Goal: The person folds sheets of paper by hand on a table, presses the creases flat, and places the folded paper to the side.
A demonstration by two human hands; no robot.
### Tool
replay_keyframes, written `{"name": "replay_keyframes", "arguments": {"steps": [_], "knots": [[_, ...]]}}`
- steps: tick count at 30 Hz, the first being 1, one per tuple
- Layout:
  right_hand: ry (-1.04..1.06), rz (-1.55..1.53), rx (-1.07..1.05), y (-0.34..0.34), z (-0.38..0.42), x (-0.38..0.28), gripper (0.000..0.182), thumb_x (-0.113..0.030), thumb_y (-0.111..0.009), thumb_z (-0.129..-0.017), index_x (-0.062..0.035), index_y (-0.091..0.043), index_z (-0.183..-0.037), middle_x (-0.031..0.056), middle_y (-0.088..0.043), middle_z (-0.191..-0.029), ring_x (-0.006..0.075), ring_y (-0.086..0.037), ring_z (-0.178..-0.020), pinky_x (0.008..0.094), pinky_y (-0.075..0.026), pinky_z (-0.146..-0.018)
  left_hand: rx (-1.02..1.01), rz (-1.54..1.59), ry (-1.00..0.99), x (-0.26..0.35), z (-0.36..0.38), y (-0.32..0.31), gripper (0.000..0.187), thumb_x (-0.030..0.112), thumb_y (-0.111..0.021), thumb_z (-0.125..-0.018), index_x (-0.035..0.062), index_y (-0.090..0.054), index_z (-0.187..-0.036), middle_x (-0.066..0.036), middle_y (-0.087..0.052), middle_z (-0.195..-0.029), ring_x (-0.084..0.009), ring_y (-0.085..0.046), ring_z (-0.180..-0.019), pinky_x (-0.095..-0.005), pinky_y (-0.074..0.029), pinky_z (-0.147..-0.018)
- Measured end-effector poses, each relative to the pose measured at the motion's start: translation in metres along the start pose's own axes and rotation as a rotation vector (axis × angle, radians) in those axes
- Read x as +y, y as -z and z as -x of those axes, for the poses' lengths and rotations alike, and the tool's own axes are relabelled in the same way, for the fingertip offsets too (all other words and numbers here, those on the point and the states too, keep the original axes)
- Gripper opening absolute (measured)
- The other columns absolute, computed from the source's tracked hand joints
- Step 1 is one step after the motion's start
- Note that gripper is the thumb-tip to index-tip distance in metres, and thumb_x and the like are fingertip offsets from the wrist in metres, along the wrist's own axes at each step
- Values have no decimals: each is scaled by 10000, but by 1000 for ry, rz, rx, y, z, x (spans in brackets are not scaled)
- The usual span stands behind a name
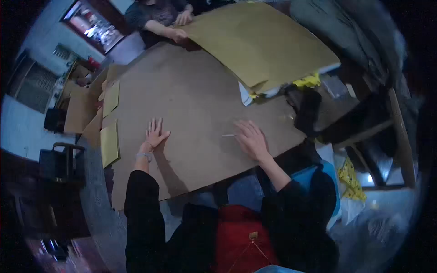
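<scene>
My left hand [155,134] lies flat on the large brown sheet [182,91] that covers the table, fingers spread and nothing in them. A bracelet circles that wrist. My right hand [251,140] is farther right over the same sheet, its fingers close together and slightly blurred. A thin white stick [227,135], perhaps a pen or chalk, pokes out to the left from under the fingers and seems gripped there. Its other end and my thumb are hidden.
Across the table a person [157,20] has one hand at the edge of a raised yellowish-brown sheet [268,43]. Yellow envelopes [109,143] line the left edge beside a cardboard box [82,107]. A dark object [307,109] and yellow material [307,81] are at the right.
</scene>
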State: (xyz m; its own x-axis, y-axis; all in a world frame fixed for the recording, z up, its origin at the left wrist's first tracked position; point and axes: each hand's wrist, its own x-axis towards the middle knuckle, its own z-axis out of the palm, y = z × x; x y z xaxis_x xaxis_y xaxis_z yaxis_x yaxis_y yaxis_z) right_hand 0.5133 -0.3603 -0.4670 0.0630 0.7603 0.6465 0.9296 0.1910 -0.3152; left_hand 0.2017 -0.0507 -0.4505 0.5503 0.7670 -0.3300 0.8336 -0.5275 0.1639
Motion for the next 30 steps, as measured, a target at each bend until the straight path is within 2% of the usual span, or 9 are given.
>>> {"name": "replay_keyframes", "arguments": {"steps": [4,7,10,14,16,20,22,25,30], "knots": [[-426,23,-151,-2,-13,-12,240,-216,-695,-754,-68,-618,-927,118,-557,-1022,297,-518,-966,407,-401,-785,-20,58,6,12,15,17,940,740,-428,-769,237,-74,-1480,-145,22,-1534,-358,62,-1404,-552,-9,-1098],[-415,75,-212,-5,-16,-7,207,-225,-683,-772,-72,-628,-900,104,-553,-913,287,-515,-916,403,-380,-818,-22,75,28,11,13,13,958,752,-425,-759,229,-74,-1480,-147,29,-1533,-358,63,-1404,-550,-10,-1099],[-415,-107,-133,-9,-15,-6,181,-140,-718,-719,-43,-599,-816,137,-562,-818,306,-542,-798,420,-418,-697,-32,72,5,10,9,7,967,757,-424,-753,231,-66,-1481,-149,42,-1532,-355,73,-1403,-547,-10,-1101],[-513,-35,-218,-7,-19,-14,170,-239,-633,-817,-68,-630,-816,98,-561,-812,295,-515,-837,409,-365,-756,-18,40,-26,-3,2,3,996,782,-418,-729,220,-81,-1479,-151,22,-1532,-365,60,-1402,-549,-19,-1101],[-485,87,-214,-13,-15,-11,144,-172,-646,-789,-44,-584,-809,133,-553,-814,320,-531,-832,433,-392,-754,-91,125,-51,-6,-11,-4,1014,789,-419,-721,163,-143,-1470,-164,-53,-1525,-367,9,-1401,-535,-26,-1106],[-332,215,-60,-22,-3,-1,169,-177,-569,-854,-14,-578,-896,168,-567,-862,353,-545,-812,426,-422,-727,-225,178,48,19,10,21,1018,791,-404,-728,117,-190,-1460,-175,-162,-1507,-350,-87,-1400,-500,-36,-1116],[-665,-85,-15,-19,-4,6,163,-190,-532,-909,-34,-570,-940,161,-538,-959,345,-527,-860,408,-424,-772,-64,-49,4,15,3,10,994,785,-388,-743,164,-129,-1475,-175,-137,-1513,-357,-76,-1400,-502,-31,-1115],[-798,-62,83,-15,-7,4,175,-197,-525,-919,-27,-559,-943,172,-536,-912,352,-533,-825,391,-439,-747,-31,-31,-6,9,-1,4,947,755,-394,-768,259,-11,-1478,-159,-61,-1529,-375,-16,-1402,-513,7,-1111],[-808,-237,429,22,-9,46,173,-144,-582,-892,-11,-591,-1003,94,-582,-892,178,-571,-806,293,-458,-723,-10,19,-31,-6,-7,-8,941,720,-435,-781,245,-18,-1478,-169,-15,-1528,-376,23,-1401,-551,-28,-1101]]}}
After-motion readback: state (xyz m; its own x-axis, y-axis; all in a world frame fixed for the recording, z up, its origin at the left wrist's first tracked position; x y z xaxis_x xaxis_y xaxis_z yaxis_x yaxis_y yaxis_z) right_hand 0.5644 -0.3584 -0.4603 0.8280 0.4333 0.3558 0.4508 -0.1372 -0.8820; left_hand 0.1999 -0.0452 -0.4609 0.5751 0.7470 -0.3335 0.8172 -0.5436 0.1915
